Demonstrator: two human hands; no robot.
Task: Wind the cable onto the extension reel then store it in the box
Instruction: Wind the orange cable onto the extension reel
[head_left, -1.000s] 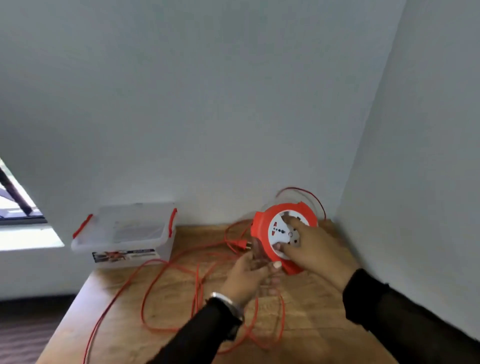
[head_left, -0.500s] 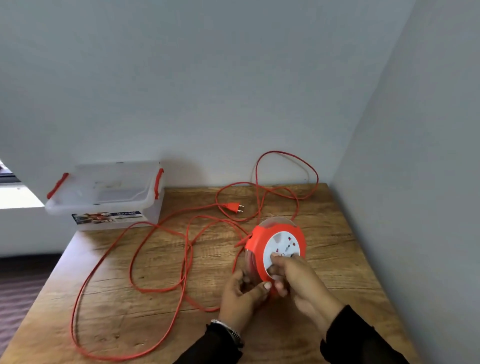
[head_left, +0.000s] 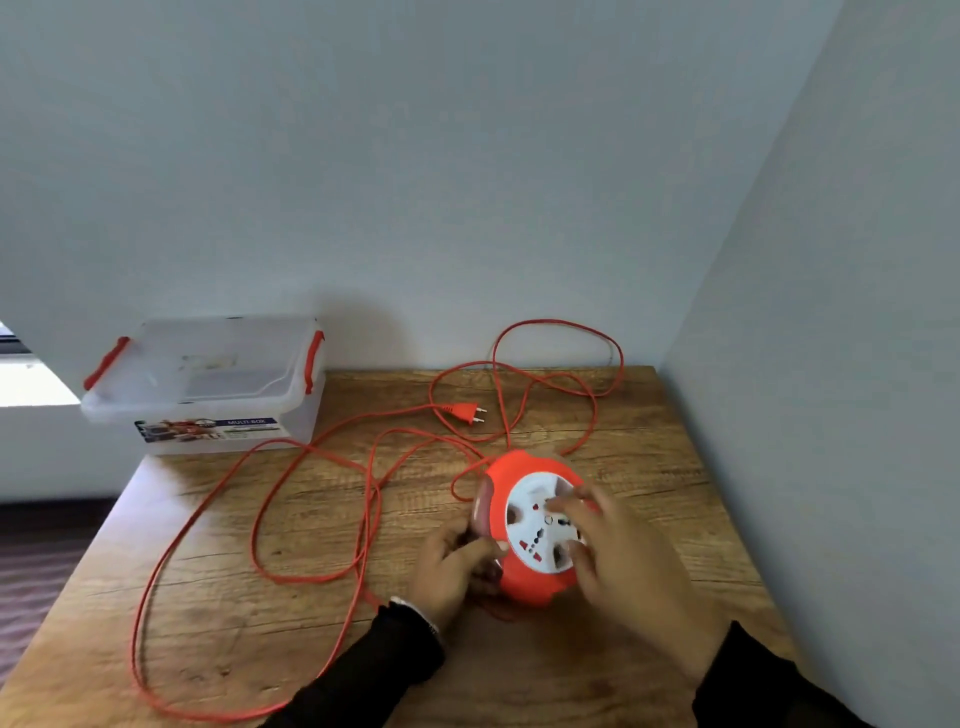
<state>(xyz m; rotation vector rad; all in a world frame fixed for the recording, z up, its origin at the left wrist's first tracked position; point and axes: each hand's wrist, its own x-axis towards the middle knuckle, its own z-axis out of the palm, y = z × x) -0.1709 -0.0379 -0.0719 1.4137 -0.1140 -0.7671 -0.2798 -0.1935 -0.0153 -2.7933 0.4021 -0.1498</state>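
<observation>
Gripping the reel (head_left: 524, 525), left hand (head_left: 453, 571) curls round its rim; right hand (head_left: 621, 564) fingers (head_left: 563, 503) spread on its face

Orange reel (head_left: 524, 525) tilted, cable (head_left: 270, 499) sprawled loose, box (head_left: 208, 384) lidded

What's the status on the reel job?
Left hand grips reel edge; right hand fingers on its white face. Cable mostly loose across table, plug free. Box lid on.

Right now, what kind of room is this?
Probably a plain room at home or an office corner: a wooden table pushed against bare grey walls, with a window at the left.
</observation>
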